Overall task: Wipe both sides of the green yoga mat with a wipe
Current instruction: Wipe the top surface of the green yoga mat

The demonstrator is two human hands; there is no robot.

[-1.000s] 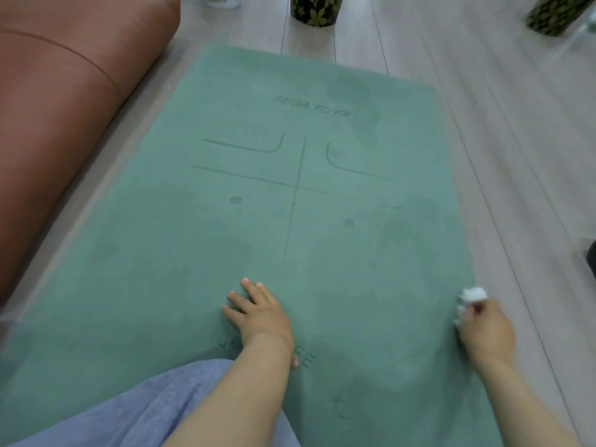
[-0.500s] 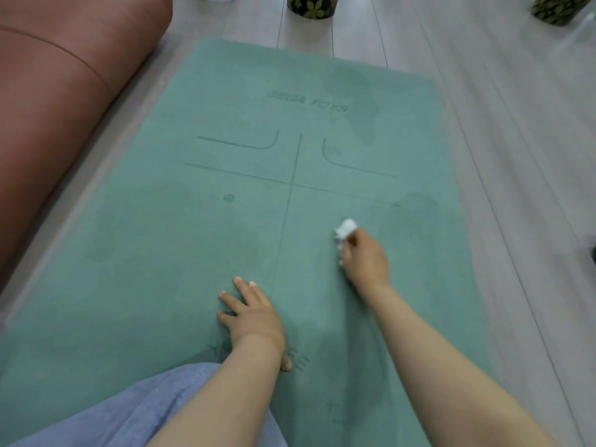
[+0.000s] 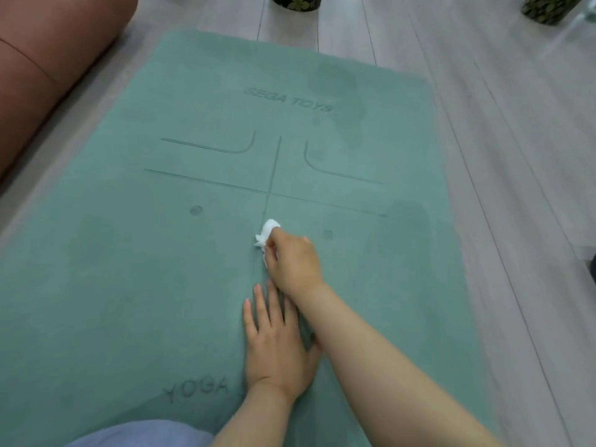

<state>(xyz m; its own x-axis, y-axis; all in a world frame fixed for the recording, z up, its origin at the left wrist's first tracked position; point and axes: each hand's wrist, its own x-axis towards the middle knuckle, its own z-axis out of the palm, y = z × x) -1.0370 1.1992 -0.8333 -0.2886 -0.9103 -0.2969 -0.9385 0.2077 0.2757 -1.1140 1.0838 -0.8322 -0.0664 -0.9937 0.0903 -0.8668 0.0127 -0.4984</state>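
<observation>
The green yoga mat (image 3: 135, 253) lies flat on the floor, printed side up, with alignment lines and darker damp patches. My right hand (image 3: 295, 261) grips a crumpled white wipe (image 3: 266, 235) and holds it against the mat near the centre line. My left hand (image 3: 277, 343) lies flat on the mat just below it, fingers straight, partly under my right forearm.
A brown sofa (image 3: 42, 59) runs along the mat's left side. Two dark leaf-patterned pots (image 3: 295, 1) (image 3: 548, 8) stand on the pale wood floor (image 3: 516, 156) beyond the far end. A light blue garment (image 3: 138, 435) shows at the bottom edge.
My right hand has swept the wipe leftward from the mat's right edge to the centre line. My left hand stayed planted on the mat.
</observation>
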